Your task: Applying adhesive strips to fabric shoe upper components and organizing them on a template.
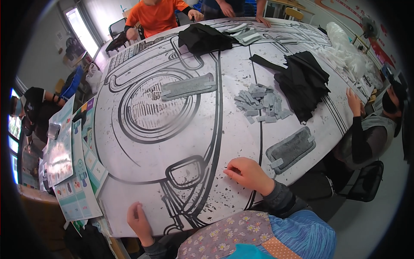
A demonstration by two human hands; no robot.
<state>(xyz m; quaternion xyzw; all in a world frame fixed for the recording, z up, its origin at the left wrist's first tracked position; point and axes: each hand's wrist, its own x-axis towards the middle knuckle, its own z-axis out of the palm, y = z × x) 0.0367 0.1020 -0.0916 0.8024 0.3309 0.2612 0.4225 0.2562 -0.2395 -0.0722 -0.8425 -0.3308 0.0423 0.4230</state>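
My left hand (139, 221) had loosely curled fingers, visibly holding nothing; my right hand (251, 173) likewise. Just right of the latter, the grey pad (292, 149) lay on the tabletop (241, 140), best gripped by both edges, I judged.

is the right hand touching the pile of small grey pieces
Apart: the head view shows a stretch of white tabletop between the right hand and the small grey pieces.
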